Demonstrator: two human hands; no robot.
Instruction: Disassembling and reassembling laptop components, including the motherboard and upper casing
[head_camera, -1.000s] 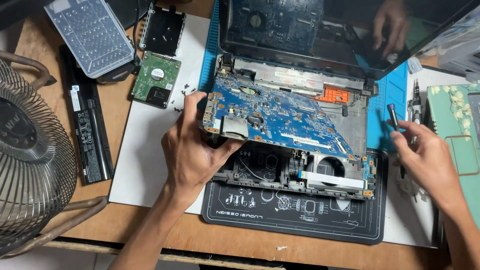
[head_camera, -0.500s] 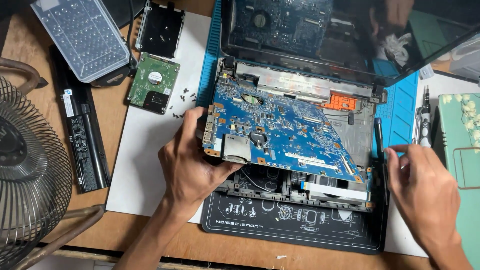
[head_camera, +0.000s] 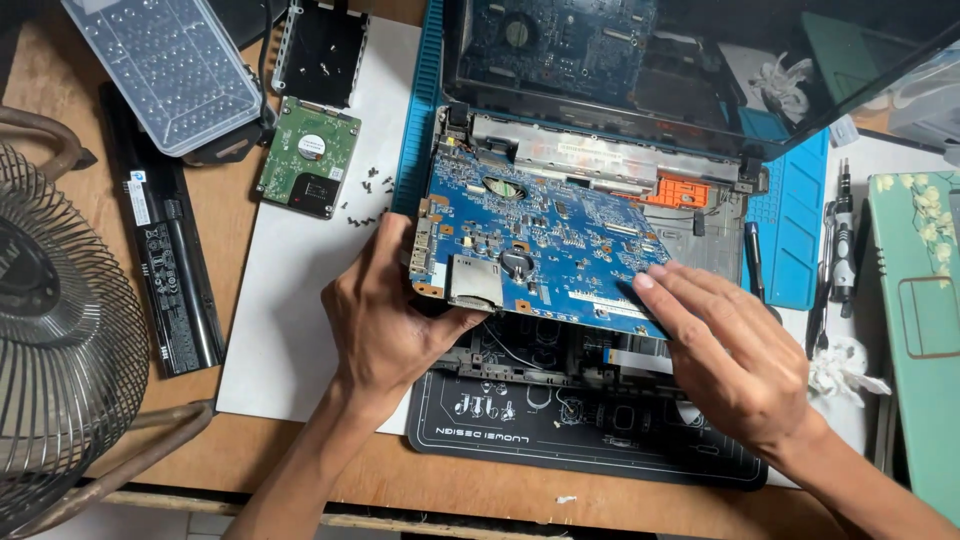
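Blue circuit board (head_camera: 545, 240) sits tilted above the opened laptop base (head_camera: 690, 215), its near edge lifted. The left hand (head_camera: 385, 320) comes in from below, wrist bent, fingers curled around the board's left corner with the thumb underneath. The right hand (head_camera: 735, 355) reaches from the lower right, fingers straight and together, flat on the board's right near edge, gripping nothing. A hard drive (head_camera: 308, 155) lies well left.

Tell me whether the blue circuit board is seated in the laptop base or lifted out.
Lifted: the blue circuit board tilts above the black laptop base, its near edge raised by the left hand.
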